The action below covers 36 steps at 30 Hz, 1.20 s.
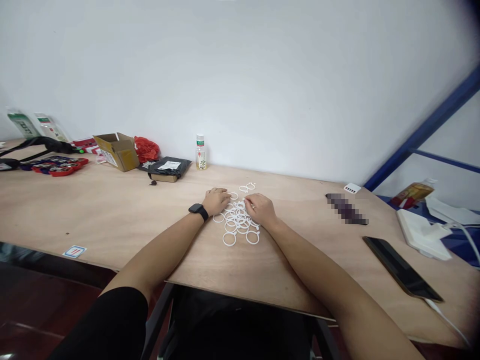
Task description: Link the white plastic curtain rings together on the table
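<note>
A cluster of white plastic rings (236, 220), each with a small tab, lies overlapping on the wooden table between my hands. My left hand (216, 201), with a black watch (198, 211) on the wrist, rests on the table at the upper left of the cluster. Its fingers reach out flat beside one ring (233, 196). On the other side, my right hand (260, 209) is closed in a pinch on a white ring at the cluster's upper right edge; the fingers hide most of that ring. Two rings (250, 186) sit apart, beyond my hands.
Behind stands a bottle (201, 152), with a black parcel (170, 167), an open cardboard box (118, 151) and a red bag (146, 149) leftward. To the right are a phone (401, 267) on a cable, a white power strip (422, 235) and a blurred dark object (345, 209).
</note>
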Each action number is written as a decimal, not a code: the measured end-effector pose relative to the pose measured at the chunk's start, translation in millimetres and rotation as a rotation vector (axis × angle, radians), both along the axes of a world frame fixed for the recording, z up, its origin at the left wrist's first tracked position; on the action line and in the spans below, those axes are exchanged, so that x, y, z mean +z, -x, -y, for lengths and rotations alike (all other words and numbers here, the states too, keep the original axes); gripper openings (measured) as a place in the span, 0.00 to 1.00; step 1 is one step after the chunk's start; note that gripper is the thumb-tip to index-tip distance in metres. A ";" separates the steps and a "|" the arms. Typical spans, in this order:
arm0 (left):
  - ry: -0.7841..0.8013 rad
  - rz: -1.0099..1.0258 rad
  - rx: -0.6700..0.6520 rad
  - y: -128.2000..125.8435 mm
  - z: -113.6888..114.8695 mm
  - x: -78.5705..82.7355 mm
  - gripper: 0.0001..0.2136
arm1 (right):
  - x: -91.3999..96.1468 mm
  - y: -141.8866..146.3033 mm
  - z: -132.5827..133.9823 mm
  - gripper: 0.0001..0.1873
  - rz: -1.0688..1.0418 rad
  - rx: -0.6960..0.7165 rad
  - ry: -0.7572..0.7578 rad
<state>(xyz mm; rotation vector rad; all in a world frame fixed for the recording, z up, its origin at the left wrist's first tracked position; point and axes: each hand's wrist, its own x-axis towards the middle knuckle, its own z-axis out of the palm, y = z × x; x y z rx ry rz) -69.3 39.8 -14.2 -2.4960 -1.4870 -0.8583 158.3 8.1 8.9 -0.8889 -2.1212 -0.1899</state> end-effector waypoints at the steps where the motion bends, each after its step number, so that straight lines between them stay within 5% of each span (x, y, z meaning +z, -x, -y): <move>1: 0.016 -0.018 0.003 0.2 -0.4 -2.1 0.12 | -0.3 1.2 0.4 0.10 0.013 0.015 0.006; 16: 0.019 0.034 0.007 -6.2 9.1 11.1 0.10 | 1.4 5.6 3.2 0.07 0.080 0.102 0.047; 24: 0.256 -0.094 0.025 -7.9 12.3 14.6 0.17 | 0.2 5.3 2.9 0.07 0.086 0.090 0.066; 36: 0.283 -0.073 0.106 -11.7 15.1 22.0 0.14 | 0.9 4.9 3.8 0.07 0.071 0.081 0.083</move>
